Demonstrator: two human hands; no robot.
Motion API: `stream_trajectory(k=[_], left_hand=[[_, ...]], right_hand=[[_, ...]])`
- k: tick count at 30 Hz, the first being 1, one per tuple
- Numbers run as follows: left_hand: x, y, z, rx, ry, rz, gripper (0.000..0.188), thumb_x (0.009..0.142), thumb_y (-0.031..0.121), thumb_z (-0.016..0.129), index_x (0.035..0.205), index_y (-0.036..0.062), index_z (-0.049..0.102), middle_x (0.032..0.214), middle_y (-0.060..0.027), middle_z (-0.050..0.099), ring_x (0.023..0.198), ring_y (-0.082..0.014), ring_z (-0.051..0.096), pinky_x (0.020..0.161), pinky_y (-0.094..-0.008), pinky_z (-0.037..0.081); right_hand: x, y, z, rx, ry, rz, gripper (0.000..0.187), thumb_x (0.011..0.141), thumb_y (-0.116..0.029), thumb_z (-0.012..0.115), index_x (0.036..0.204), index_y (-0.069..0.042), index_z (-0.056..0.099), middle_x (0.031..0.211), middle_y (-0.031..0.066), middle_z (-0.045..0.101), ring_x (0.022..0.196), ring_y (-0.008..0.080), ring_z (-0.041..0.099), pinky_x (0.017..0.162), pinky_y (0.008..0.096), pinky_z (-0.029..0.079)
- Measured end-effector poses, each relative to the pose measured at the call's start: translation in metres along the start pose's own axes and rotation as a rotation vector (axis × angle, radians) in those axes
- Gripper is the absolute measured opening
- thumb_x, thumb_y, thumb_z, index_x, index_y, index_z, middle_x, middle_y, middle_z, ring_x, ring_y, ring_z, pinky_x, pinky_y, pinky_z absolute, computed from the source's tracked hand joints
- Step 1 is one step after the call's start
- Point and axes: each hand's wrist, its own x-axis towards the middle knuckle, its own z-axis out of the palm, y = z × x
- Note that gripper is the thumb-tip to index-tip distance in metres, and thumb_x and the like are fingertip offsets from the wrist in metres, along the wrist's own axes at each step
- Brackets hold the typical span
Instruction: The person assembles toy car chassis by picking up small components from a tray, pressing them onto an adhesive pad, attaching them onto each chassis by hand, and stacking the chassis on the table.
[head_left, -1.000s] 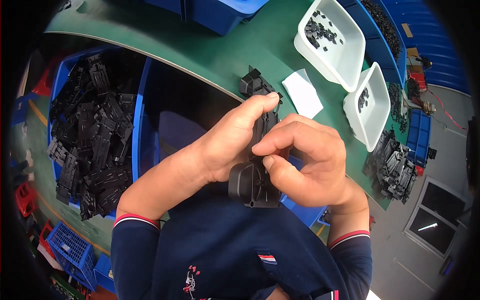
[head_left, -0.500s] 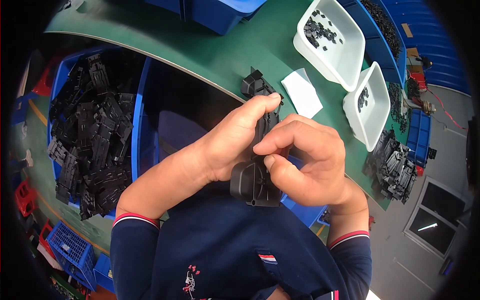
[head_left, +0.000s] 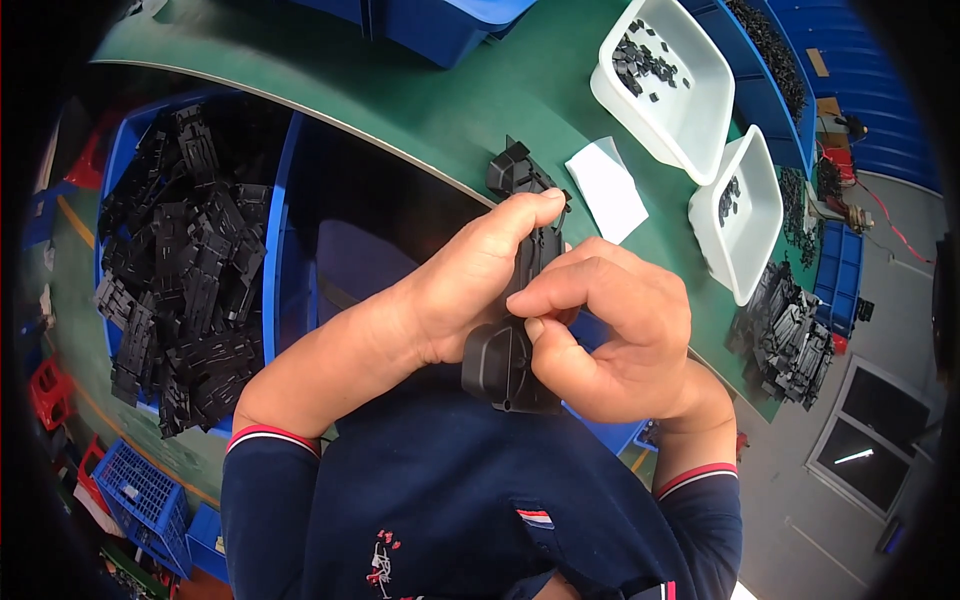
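Right at the centre of the frame, my right hand [head_left: 625, 335] comes in with thumb and index finger curled close, tips just a sliver apart, right up against the black plastic housing [head_left: 490, 365]; whether a small piece sits between those tips, I cannot tell! Across from it, my left hand [head_left: 465, 270] wraps the housing's left side, fingers mostly hidden behind, thumb laid along it toward the upper end, and that is a proper hold. The housing runs up and down mid-frame, boxy lower end in front of my navy shirt [head_left: 420, 500], upper end over the edge of the green workbench [head_left: 430, 120]. Just right of that upper end, a sheet of white paper [head_left: 607, 190]! Out to the upper right, two white plastic trays [head_left: 695, 120], both with little black pieces in them, and behind them a long blue trough [head_left: 790, 135] loaded with more. Right of centre, a heap of black moulded parts [head_left: 790, 345] at the bench's edge; over on the left, a big blue bin [head_left: 283, 220] piled with slotted black strips [head_left: 205, 250], and at the lower left, a blue lattice crate [head_left: 150, 490]
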Motion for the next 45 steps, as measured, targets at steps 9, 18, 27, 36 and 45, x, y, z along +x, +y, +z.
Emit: stream_trajectory(k=[9, 18, 27, 36, 45], left_hand=[[-0.002, 0.000, 0.005, -0.028, 0.075, -0.044, 0.033, 0.093, 0.040, 0.047, 0.093, 0.0082, 0.058, 0.079, -0.0019, 0.058, 0.065, -0.0100, 0.056, 0.057, -0.0253, 0.047], [0.000, -0.003, -0.001, -0.073, 0.025, -0.095, 0.038, 0.090, 0.043, 0.048, 0.086, 0.0062, 0.058, 0.073, -0.0029, 0.057, 0.061, -0.0114, 0.055, 0.056, -0.0259, 0.046], [-0.003, 0.003, 0.013, 0.050, 0.139, -0.108, 0.052, 0.091, 0.049, 0.039, 0.086, -0.0006, 0.055, 0.077, -0.0093, 0.057, 0.068, -0.0177, 0.056, 0.063, -0.0313, 0.050], [-0.003, 0.003, 0.018, 0.066, 0.075, -0.047, 0.051, 0.093, 0.047, 0.037, 0.098, -0.0001, 0.056, 0.089, -0.0104, 0.058, 0.078, -0.0188, 0.058, 0.072, -0.0326, 0.050], [0.002, -0.002, 0.020, 0.081, 0.116, -0.015, 0.051, 0.092, 0.047, 0.037, 0.099, 0.0007, 0.056, 0.087, -0.0094, 0.056, 0.076, -0.0179, 0.056, 0.070, -0.0320, 0.049]], right_hand=[[0.000, 0.002, 0.004, 0.041, -0.015, 0.011, 0.021, 0.061, 0.010, 0.056, 0.078, 0.001, 0.064, 0.071, 0.0094, 0.061, 0.056, 0.0135, 0.057, 0.052, 0.0230, 0.046], [-0.002, 0.003, -0.006, 0.248, -0.116, 0.237, 0.021, 0.067, 0.010, 0.058, 0.085, 0.003, 0.066, 0.077, 0.0098, 0.064, 0.063, 0.0120, 0.059, 0.058, 0.0234, 0.047], [0.000, 0.003, -0.020, 0.664, -0.098, 0.504, 0.019, 0.078, 0.000, 0.059, 0.095, 0.003, 0.064, 0.081, 0.0048, 0.064, 0.074, 0.0073, 0.060, 0.068, 0.0212, 0.048], [0.001, 0.002, -0.021, 0.374, -0.048, 0.275, 0.007, 0.075, -0.002, 0.064, 0.081, 0.002, 0.065, 0.076, 0.0073, 0.060, 0.065, 0.0106, 0.060, 0.057, 0.0227, 0.049], [-0.003, 0.003, -0.021, 0.240, -0.055, 0.201, 0.005, 0.071, 0.002, 0.067, 0.075, 0.001, 0.064, 0.079, 0.0078, 0.061, 0.062, 0.0118, 0.057, 0.054, 0.0237, 0.045]])
